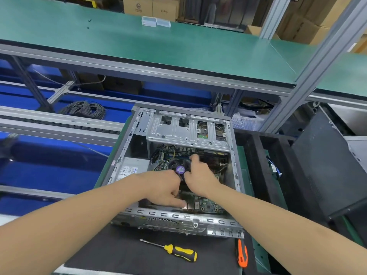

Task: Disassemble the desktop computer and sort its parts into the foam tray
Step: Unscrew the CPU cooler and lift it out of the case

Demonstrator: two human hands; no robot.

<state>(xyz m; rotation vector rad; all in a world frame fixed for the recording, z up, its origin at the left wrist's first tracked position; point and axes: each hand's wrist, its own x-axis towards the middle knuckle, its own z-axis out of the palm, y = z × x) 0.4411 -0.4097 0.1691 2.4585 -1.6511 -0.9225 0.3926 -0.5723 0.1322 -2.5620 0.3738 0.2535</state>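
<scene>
So, the desktop computer (178, 217) lies on its side w/ the side panel off, on a dark mat (123, 253) at the bench's near edge, approx. centre of view. Case is grey sheet metal w/ punched slots along the rims and a perforated vent grille on the near face. Inside: a stamped silver drive cage (186, 128) at the far end, a boxy grey PSU (129, 171) w/ a white label at left, a green motherboard (206, 206) on the floor, and a round black cooler fan (179, 168) w/ a purple hub sticker.

Both hands are in the case at the fan. Right hand (198, 173) has its fingers curled over the fan's right and far rim, gripping it. Left hand (164, 187) has its fingers curled against the fan's near-left edge, one digit straight over the board; can't tell if it really grips.

Black foam tray (258, 155) w/ long rectangular compartments stands just right of the case. A yellow-and-black screwdriver (178, 252) and an orange-handled tool (242, 255) lie on the mat.
</scene>
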